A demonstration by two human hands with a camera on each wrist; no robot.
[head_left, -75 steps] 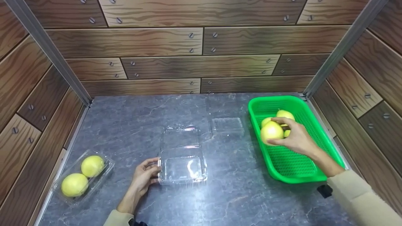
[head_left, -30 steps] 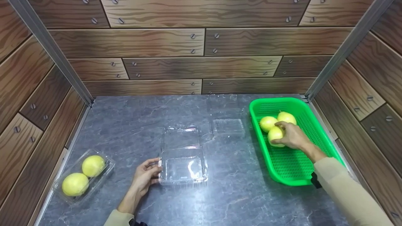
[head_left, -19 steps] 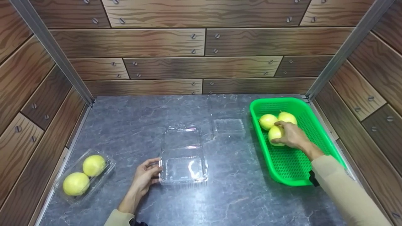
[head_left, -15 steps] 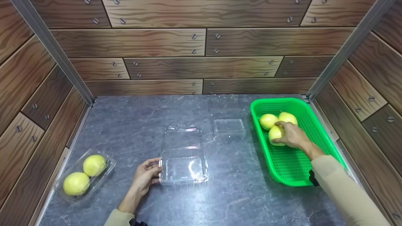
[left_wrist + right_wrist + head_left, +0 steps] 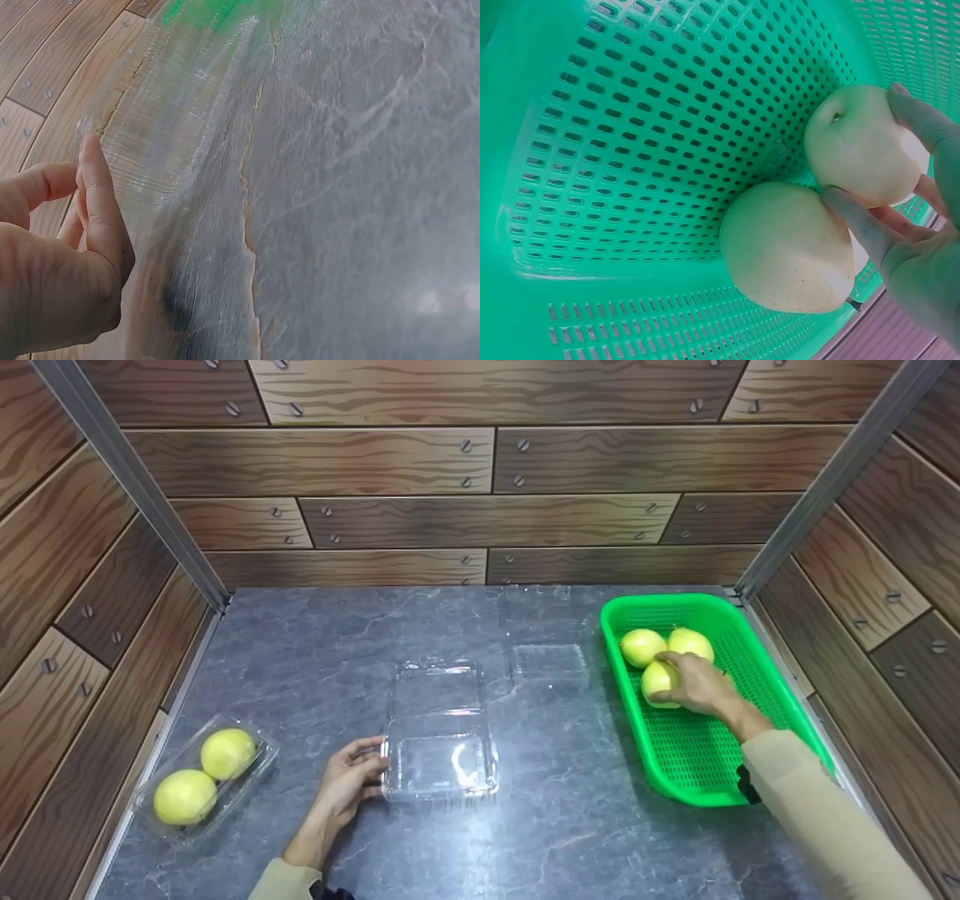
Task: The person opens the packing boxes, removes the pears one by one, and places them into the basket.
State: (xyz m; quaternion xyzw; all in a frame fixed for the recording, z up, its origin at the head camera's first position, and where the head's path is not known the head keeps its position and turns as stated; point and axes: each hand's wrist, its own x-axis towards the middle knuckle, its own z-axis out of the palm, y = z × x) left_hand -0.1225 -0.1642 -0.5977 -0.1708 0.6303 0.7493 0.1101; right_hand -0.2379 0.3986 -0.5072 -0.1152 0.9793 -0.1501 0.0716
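Note:
In the head view, my right hand (image 5: 701, 684) holds a yellow pear (image 5: 660, 684) low inside the green basket (image 5: 649, 769), with thumb and fingers on its sides. The right wrist view shows that pear (image 5: 866, 146) between the fingers, with another pear (image 5: 787, 247) close beside it. More pears (image 5: 643, 648) lie at the basket's far end. My left hand (image 5: 345, 780) pinches the left edge of an open clear plastic clamshell box (image 5: 439, 765) on the table. In the left wrist view, thumb and fingers of the left hand (image 5: 75, 240) meet at the box's transparent wall (image 5: 161, 157).
At far left, a clear box (image 5: 259, 765) holds two yellow pears (image 5: 206, 776). Another clear clamshell (image 5: 547, 660) lies behind, left of the basket. Wood-patterned walls (image 5: 390, 521) and metal posts (image 5: 139, 495) bound the grey marbled table (image 5: 315, 645).
My right hand has lowered the pear from above the basket's left side to among the other pears, still gripping it. The left hand keeps its place on the box. The view shifts slightly.

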